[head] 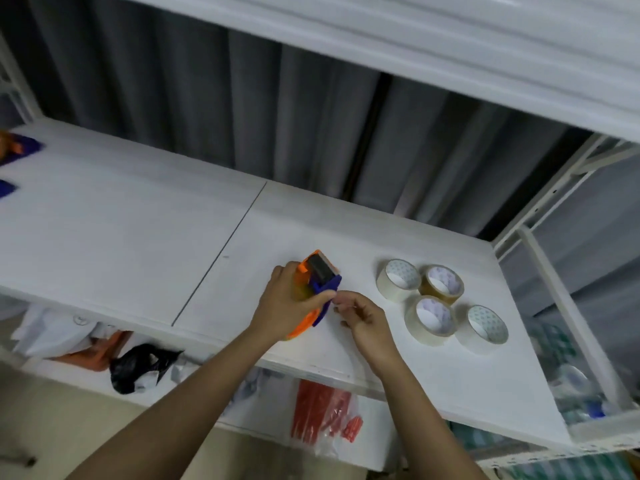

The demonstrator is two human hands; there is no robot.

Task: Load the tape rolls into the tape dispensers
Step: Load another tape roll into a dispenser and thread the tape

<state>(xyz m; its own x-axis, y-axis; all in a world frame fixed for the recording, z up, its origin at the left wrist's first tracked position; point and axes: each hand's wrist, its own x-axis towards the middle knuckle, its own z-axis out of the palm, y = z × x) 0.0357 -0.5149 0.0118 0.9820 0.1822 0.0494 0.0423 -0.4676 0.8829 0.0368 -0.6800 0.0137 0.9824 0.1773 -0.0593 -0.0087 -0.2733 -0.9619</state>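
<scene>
Reaching in over the shelf [121, 216] front edge: left hand [289, 306] gripping the orange-and-blue tape dispenser [317, 285], right hand [363, 318] just beside it, fingertips pinching something too small to tell. Sitting further right, four tape rolls [441, 303], clustered, near the right edge.

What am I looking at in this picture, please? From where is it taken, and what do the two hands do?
The camera sits on a person's head and looks down at their own bare hands over a white shelf board. The left hand grips an orange and blue plastic tape dispenser. The right hand is beside it, its fingers curled near the dispenser's blue edge; whether they pinch tape is too small to tell. To the right, four rolls of clear packing tape lie flat together on the shelf, not yet loaded.
</scene>
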